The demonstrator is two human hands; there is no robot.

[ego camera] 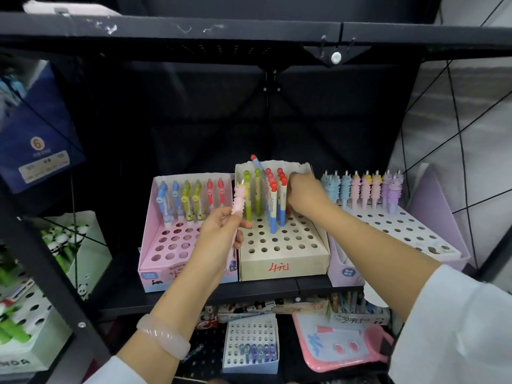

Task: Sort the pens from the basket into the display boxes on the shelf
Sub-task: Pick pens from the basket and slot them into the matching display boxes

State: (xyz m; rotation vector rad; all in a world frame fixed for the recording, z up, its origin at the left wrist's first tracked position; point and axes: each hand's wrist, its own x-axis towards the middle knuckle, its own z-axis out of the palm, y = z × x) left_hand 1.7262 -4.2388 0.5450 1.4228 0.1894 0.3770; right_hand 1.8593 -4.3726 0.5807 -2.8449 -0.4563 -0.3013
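Single head view, close, angled forward and slightly down at the shelf (257,289), edges perhaps distorted.

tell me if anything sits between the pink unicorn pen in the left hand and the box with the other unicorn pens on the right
Yes. The left hand holds the pink unicorn pen at the left edge of the beige middle box. That box, its upright pens and the right hand reaching into it all lie between the pen and the lavender unicorn box.

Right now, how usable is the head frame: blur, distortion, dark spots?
Head view: the wide lens bows the top shelf rail; the left edge, panda box included, is smeared; the shelf back is dark; the centre is sharp, with the left hand holding the pink pen.
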